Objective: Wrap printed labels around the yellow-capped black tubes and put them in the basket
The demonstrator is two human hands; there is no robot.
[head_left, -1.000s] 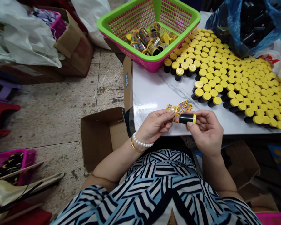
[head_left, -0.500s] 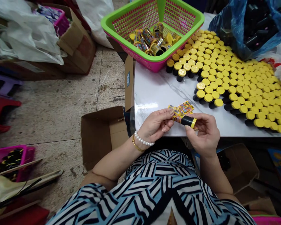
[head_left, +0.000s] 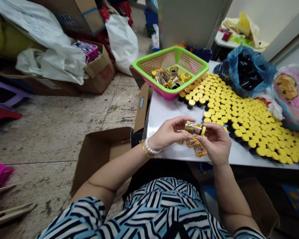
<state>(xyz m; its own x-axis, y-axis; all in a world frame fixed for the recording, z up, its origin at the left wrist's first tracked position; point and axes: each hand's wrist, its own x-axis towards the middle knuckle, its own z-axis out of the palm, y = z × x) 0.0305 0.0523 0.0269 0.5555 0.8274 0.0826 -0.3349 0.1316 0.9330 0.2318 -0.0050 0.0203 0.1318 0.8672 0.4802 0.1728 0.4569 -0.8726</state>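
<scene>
— One bottle [head_left: 195, 128] is held between both hands. Where exactly is it found?
— It is held on its side, lifted clear of the table [head_left: 164, 111], above the near edge. A yellow cap is seen at its right end, and a printed yellow label is wrapped around its body.
— How is it gripped?
— Its left end is pinched by the thumb and fingertips of the left hand [head_left: 168, 132], which are closed on it. The capped end is taken by the right hand [head_left: 215, 143], whose fingers are curled shut around it.
— What is seen just beneath?
— A few loose stickers [head_left: 198, 148] are laid on the table, partly hidden by the right hand.
— And farther out?
— Many capped bottles [head_left: 251, 121], black with yellow tops, are stood upright in close rows across the right part of the table. A blue bag [head_left: 244, 71] filled with dark things is set behind them. A basket [head_left: 156, 61], green at the rim and pink below, is placed at the far left corner, just beside the nearest rows, and labelled bottles [head_left: 169, 75] are piled on their sides in it.
— Is anything seen off the table?
— An open cardboard box [head_left: 99, 156] is stood on the floor, just left of the table, under the left forearm.
</scene>
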